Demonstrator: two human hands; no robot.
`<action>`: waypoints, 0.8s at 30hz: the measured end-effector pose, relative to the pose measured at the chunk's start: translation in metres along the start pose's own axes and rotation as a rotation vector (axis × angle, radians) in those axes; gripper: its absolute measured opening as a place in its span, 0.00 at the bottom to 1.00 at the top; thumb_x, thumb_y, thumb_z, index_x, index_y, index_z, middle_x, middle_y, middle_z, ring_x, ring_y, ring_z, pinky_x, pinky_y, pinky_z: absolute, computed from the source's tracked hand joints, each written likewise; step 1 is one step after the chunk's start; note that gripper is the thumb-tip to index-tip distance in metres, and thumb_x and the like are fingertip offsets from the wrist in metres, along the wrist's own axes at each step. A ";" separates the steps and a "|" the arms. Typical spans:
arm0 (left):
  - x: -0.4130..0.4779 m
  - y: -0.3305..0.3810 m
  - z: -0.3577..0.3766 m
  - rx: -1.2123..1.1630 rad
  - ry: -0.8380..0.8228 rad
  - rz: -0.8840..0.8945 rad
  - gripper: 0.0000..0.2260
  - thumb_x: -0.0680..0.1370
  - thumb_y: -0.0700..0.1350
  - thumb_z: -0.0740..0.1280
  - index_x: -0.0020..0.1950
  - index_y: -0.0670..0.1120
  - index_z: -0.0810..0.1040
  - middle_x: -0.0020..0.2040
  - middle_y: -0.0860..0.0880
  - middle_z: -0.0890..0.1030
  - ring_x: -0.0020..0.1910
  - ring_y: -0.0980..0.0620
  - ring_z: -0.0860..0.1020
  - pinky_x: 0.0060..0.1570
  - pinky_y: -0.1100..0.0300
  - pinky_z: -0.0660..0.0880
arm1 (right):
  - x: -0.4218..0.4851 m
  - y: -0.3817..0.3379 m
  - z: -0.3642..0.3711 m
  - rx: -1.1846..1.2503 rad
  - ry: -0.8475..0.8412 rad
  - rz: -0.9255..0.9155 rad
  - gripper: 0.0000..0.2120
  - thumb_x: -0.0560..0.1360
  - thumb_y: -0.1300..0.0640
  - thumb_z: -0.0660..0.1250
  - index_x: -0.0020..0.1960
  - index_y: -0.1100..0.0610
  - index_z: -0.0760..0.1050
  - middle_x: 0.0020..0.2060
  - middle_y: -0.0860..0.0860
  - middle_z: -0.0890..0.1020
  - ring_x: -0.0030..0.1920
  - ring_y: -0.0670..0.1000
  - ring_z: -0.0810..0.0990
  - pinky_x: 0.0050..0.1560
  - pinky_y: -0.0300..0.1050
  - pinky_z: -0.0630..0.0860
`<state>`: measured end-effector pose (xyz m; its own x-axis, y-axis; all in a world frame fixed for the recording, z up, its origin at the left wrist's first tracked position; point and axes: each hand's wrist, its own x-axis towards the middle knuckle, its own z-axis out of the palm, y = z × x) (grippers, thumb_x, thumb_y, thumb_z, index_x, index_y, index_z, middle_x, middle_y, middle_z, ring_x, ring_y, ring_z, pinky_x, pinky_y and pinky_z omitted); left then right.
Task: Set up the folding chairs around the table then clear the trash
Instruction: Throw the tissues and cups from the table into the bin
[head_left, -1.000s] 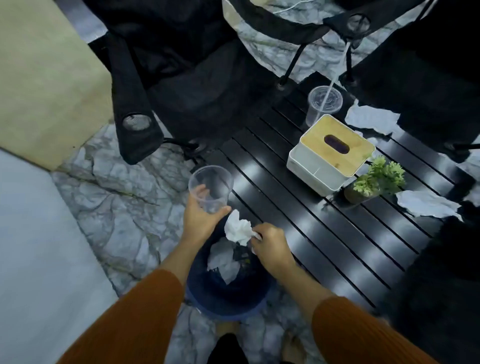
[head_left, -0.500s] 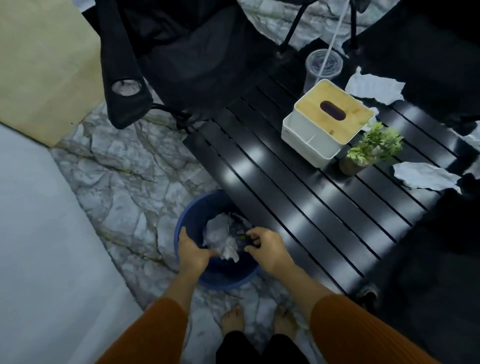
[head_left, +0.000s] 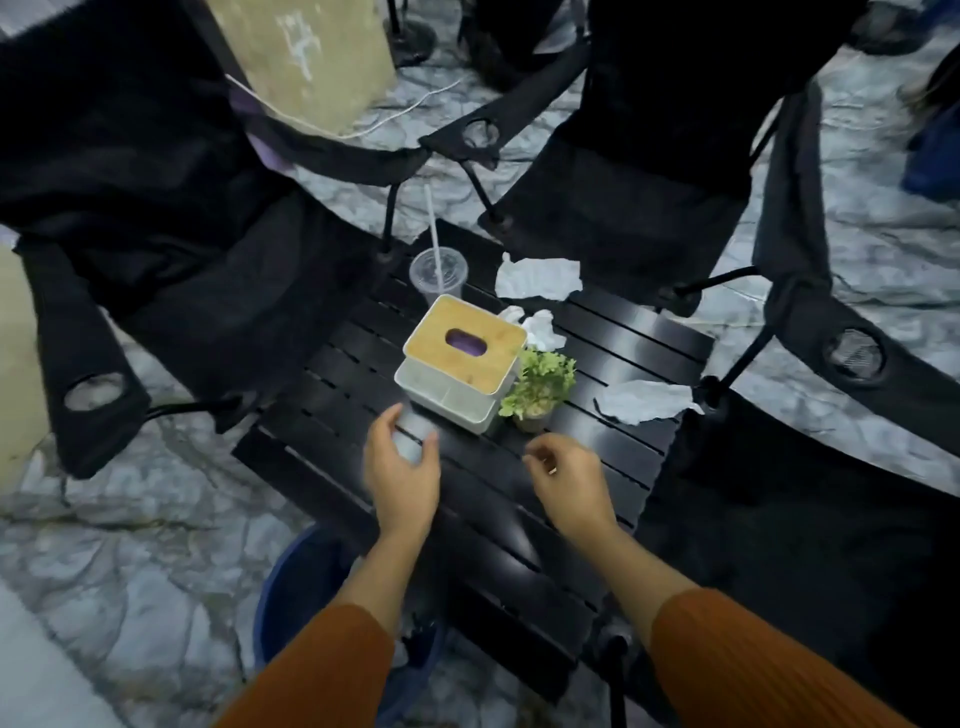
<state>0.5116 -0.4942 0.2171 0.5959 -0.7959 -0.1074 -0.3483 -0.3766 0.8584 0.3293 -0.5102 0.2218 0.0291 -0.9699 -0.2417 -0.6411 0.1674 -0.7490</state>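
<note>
Three paper scraps lie on the black slatted tabletop (head_left: 483, 545); I place everything from the tissue box (head_left: 462, 364) at its middle. A flat scrap (head_left: 537, 279) lies beyond the box. A crumpled scrap (head_left: 540, 327) sits just beside its far right edge. A torn scrap (head_left: 644, 405) lies well to its right, at the tabletop's edge. A straw cup (head_left: 439, 273) stands just beyond the box's far left corner, and a small plant (head_left: 540, 387) sits just beside its near right corner. Folding chairs (head_left: 182, 249) stand open around the tabletop.

My left hand (head_left: 402, 467), on my side of the box and close to it, grips a pale, blurred cup (head_left: 413, 434), thumb on one side and fingers on the other. My right hand (head_left: 569, 480) hovers nearer me and right of the box, fingers loosely curled, nothing visible in it. A blue bin (head_left: 291, 597) sits on the floor nearer me than the box, partly hidden by my left arm.

I judge these the risks. Reaching past the box for the far scraps could brush the plant or tip the tall straw cup. The torn scrap is light and could slide off the edge if nudged. The bin sits low and half hidden, so a careless drop could miss it.
</note>
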 end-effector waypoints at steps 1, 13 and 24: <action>0.005 0.017 0.014 -0.014 -0.023 0.053 0.21 0.75 0.43 0.71 0.66 0.50 0.71 0.65 0.52 0.74 0.63 0.54 0.72 0.62 0.58 0.70 | 0.006 0.004 -0.013 0.001 0.050 0.016 0.05 0.76 0.58 0.67 0.51 0.56 0.80 0.45 0.51 0.83 0.44 0.51 0.80 0.47 0.46 0.77; 0.108 0.113 0.154 0.281 -0.417 0.358 0.14 0.74 0.45 0.70 0.58 0.45 0.77 0.58 0.47 0.76 0.60 0.48 0.73 0.60 0.58 0.70 | 0.089 0.069 -0.068 -0.023 0.262 0.327 0.16 0.75 0.60 0.66 0.63 0.57 0.73 0.60 0.54 0.75 0.60 0.57 0.74 0.58 0.53 0.75; 0.168 0.093 0.243 1.038 -0.757 0.200 0.36 0.70 0.57 0.73 0.71 0.44 0.62 0.70 0.42 0.64 0.68 0.37 0.67 0.60 0.46 0.71 | 0.158 0.105 -0.039 -0.268 0.157 0.530 0.36 0.73 0.47 0.70 0.75 0.44 0.55 0.77 0.56 0.52 0.76 0.60 0.51 0.73 0.61 0.61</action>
<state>0.4038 -0.7782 0.1570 0.0332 -0.8207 -0.5704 -0.9801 -0.1385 0.1422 0.2363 -0.6528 0.1289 -0.4470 -0.7847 -0.4294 -0.7086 0.6036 -0.3654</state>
